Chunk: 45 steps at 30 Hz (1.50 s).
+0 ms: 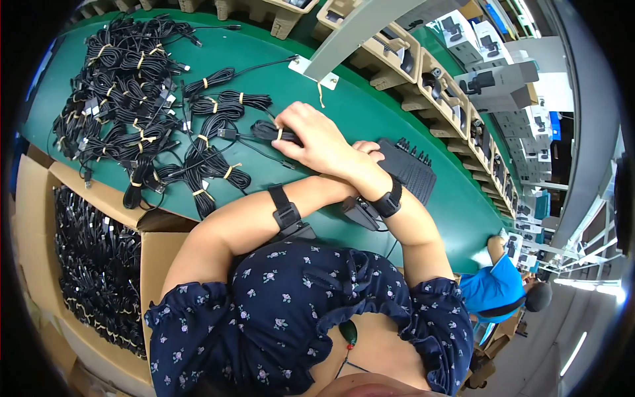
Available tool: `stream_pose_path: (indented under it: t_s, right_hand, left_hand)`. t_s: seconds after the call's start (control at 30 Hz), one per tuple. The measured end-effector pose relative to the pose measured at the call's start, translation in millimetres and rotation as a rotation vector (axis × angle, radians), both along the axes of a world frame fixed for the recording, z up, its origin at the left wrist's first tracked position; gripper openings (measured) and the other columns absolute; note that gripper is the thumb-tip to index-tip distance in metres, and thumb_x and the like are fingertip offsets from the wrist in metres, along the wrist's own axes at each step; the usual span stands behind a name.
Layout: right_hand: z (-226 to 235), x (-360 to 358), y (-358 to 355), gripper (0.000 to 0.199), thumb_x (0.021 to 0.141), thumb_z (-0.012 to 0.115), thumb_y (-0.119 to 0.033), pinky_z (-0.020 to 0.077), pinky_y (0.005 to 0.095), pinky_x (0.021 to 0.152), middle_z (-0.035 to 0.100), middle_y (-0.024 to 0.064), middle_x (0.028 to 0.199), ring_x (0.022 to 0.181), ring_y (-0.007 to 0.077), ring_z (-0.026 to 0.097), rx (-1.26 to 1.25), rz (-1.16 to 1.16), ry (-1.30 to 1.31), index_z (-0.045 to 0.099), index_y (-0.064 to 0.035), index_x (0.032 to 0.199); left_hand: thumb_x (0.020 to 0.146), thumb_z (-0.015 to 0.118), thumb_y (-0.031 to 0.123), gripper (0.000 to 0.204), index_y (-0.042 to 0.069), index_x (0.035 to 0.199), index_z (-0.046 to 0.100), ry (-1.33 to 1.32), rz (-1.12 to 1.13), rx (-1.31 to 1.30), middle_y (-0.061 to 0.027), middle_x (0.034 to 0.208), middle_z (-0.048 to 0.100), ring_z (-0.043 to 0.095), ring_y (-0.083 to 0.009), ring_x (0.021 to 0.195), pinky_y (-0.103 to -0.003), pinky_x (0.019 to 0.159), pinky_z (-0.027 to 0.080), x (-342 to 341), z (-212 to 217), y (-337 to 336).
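Head view: a banded cable bundle (263, 130) is gripped by the fingers of the right hand (317, 137) over the green bench (390, 126), beside the cable pile (122, 92). The left hand (369, 148) is crossed under the right wrist, mostly covered, so its grip can't be told. Imo a snag's the risk: a stray plug (227, 133) could be hooked if the bundle's dragged sideways.
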State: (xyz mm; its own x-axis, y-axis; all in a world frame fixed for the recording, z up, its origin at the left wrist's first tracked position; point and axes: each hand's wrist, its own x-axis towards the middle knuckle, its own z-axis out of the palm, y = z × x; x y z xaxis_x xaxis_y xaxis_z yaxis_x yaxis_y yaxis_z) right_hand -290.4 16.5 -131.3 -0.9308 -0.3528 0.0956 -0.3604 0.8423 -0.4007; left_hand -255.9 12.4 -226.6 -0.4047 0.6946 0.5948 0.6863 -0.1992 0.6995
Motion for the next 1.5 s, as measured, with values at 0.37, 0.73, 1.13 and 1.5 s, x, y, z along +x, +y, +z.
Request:
stream_pose_path:
  t_s: [0.37,0.73,1.13,1.5]
  right_hand:
    - [64.9,68.3,59.6,0.029,0.096,0.039,-0.030,0.0269,0.0175,0.040,0.041,0.0002,0.063,0.046,0.0044,0.031,-1.304,-0.568,0.001,0.046,-0.0028,0.102]
    - [27.3,128.7,78.2,0.028,0.081,0.059,-0.005,0.0479,0.0296,0.077,0.057,0.0139,0.112,0.092,0.0244,0.060,-0.198,-0.450,0.307,0.050,-0.0019,0.107]
    - [72.9,165.0,248.8,0.034,0.088,0.051,-0.034,0.0478,0.0410,0.068,0.063,0.0157,0.093,0.081,0.0349,0.060,0.406,-1.283,0.746,0.055,-0.0076,0.108]
    - [88.1,146.0,414.5,0.030,0.083,0.054,-0.036,0.0477,0.0402,0.065,0.062,0.0106,0.087,0.079,0.0299,0.061,0.959,-1.195,0.240,0.059,-0.0081,0.093]
  left_hand:
    - [0.081,0.062,0.012,0.055,0.009,0.127,0.032,-1.335,-0.736,0.206,-0.0054,0.089,0.056,0.057,-0.0118,0.068,-0.020,0.052,0.040,-7.9,60.0,-18.2]
    - [0.088,0.053,0.013,0.016,0.002,0.100,0.053,-1.184,-0.652,0.161,-0.0049,0.084,0.057,0.057,-0.0135,0.073,-0.025,0.066,0.048,-7.8,53.1,-21.6]
    - [0.088,0.049,0.007,0.028,0.002,0.115,0.042,-1.058,-0.411,-0.021,-0.0083,0.096,0.055,0.054,-0.0123,0.078,-0.022,0.065,0.044,-23.9,56.4,-19.2]
    - [0.087,0.050,0.006,0.027,0.004,0.114,0.043,-1.065,-0.317,-0.089,-0.0075,0.094,0.055,0.052,-0.0114,0.078,-0.022,0.064,0.042,-32.7,49.6,-10.6]
